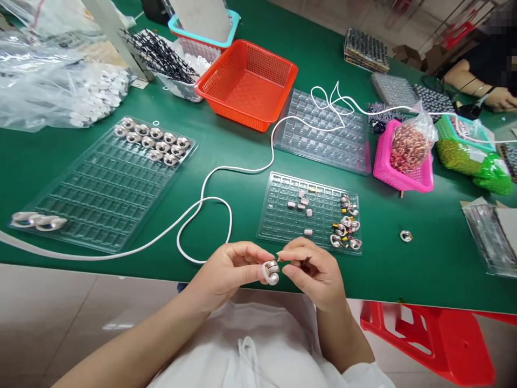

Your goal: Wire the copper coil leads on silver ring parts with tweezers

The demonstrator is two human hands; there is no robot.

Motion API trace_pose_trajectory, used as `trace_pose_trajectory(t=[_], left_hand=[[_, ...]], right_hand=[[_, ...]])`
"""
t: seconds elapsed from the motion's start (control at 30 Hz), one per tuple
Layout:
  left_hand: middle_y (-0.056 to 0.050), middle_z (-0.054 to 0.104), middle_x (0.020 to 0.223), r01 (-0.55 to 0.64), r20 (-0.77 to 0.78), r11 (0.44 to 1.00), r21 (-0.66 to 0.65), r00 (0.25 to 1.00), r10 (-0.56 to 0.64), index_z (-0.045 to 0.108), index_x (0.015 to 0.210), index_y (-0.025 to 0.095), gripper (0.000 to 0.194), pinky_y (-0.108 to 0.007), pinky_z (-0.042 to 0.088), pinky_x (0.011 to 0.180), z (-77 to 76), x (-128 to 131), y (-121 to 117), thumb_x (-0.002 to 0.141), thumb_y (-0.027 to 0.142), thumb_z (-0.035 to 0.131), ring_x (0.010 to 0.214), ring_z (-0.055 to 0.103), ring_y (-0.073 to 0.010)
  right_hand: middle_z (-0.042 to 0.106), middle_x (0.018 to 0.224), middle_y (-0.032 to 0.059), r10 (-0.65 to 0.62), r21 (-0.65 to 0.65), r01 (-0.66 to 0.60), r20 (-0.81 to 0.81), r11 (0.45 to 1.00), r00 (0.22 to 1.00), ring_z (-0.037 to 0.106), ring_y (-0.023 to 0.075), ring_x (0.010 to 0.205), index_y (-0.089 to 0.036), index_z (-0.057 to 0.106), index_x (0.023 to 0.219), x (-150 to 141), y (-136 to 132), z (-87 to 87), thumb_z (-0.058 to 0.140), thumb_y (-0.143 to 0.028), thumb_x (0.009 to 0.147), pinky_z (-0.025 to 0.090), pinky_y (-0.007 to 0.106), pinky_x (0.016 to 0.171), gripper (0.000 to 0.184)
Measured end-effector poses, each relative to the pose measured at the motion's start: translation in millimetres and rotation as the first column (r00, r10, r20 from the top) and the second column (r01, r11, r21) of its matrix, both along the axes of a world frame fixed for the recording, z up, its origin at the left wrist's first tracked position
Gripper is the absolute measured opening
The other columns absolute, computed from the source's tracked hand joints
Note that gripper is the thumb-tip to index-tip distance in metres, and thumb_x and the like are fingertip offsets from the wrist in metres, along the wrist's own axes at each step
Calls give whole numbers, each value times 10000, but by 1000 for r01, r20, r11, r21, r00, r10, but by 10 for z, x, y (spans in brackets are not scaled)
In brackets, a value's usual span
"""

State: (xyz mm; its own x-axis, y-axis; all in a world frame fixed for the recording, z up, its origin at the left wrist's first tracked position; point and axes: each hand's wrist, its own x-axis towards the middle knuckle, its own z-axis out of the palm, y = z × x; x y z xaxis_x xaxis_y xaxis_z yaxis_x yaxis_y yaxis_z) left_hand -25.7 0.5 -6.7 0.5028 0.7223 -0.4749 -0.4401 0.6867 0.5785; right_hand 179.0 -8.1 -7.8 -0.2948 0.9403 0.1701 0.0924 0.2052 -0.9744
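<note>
Both hands meet at the table edge — left hand pinching a small ring-shaped part, right hand touching it.

Operator body, head view, lower centre of the frame:

- Left hand: bare, no glove, no ring or band visible. Nails short and unpainted as far as can be seen.
- Right hand: bare, no glove, no ring visible. One fingertip shows a longer, pale natural nail.
- Forearms: both bare from wrist to the frame edge; no watch, strap or bracelet visible.
- Garment: white fabric across the lower centre, lightly creased, with a narrow white loop or tie at its middle. A white sleeve edge shows at the lower right
</note>
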Motion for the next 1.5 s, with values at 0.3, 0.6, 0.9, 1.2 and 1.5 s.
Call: trace_pose_trajectory(t=[0.3, 0.6, 0.9, 1.2, 1.5], left_hand=[[-13, 811, 785, 114, 68, 993, 14, 991, -114, 571, 964, 180, 346, -201, 560, 632, -42, -40, 4, 773, 153, 859, 646, 727, -107], [-14, 810, 853, 137, 89, 987, 81, 986, -144, 560, 997, 177, 327, -209, 577, 648, -26, -44, -14, 810, 126, 823, 702, 733, -111], [-16, 803, 882, 90, -6, 977, 194, 996, -90, 549, 1019, 190, 315, -217, 575, 708, -4, -45, -34, 836, 100, 788, 761, 739, -117], [-16, 790, 889, 45, -121, 957, 285, 993, -11, 577, 1015, 192, 287, -220, 564, 749, 38, -70, -25, 834, 152, 797, 815, 719, -121], [-21, 788, 877, 35, -93, 974, 223, 996, -14, 571, 993, 181, 321, -227, 563, 724, 29, -64, -5, 804, 186, 830, 782, 722, -124]], right_hand=[[632, 847, 14, 179, -27, -179, 20, 983, 984, 408, 82, 545, -260, 735, 1161, 4, 16, -17, 732, -339, 881, 354, 210, 457, 291], [653, 855, 27, 188, -1, -189, 35, 982, 981, 500, 113, 631, -254, 716, 1203, 25, -58, -36, 738, -321, 877, 380, 213, 476, 333], [645, 873, 58, -119, 37, 124, -109, 992, 987, 611, 195, 835, -267, 766, 1058, 138, -145, 31, 482, -307, 1033, 504, 339, 730, 288], [539, 946, 39, -81, 114, 51, 278, 992, 957, 574, 149, 756, -288, 686, 1225, 326, -238, -106, 503, -298, 1027, 507, 280, 644, 270], [716, 1023, 63, -116, 54, 112, 68, 992, 991, 702, 212, 943, -288, 687, 1187, 375, -245, 59, 602, -99, 949, 605, 345, 761, 316]])
